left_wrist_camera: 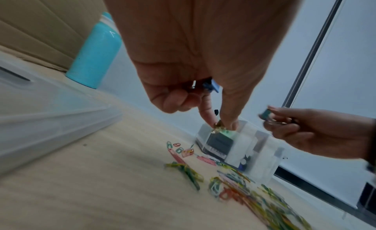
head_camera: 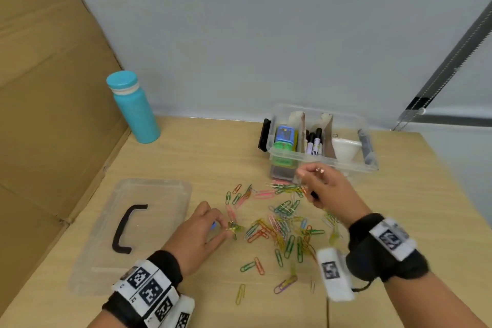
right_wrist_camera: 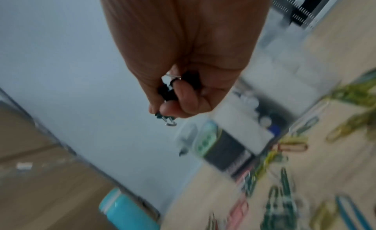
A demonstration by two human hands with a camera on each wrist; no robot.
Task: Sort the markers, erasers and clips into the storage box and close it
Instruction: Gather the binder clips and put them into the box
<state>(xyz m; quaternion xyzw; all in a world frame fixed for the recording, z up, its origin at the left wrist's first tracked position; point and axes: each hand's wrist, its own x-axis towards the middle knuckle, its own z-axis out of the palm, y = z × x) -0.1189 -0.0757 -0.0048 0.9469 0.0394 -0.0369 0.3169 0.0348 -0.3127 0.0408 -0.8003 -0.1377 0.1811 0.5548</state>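
1. Looking down, the head view showed the clear plastic storage box open at the table's far edge. Erasers filled its left compartment and markers its middle one. Thin coloured wire paper clips lay scattered in front of the box, so most sorting remained. The translucent lid, with a black handle, lay off, left of the box. A matte turquoise bottle stood further left.
2. The left-wrist view showed the left hand pinching a small gold clip between fingertips, with a blue binder clip tucked in the palm.
3. The right-wrist view, blurred, showed the right hand curled round black binder clips, just in front of the box.
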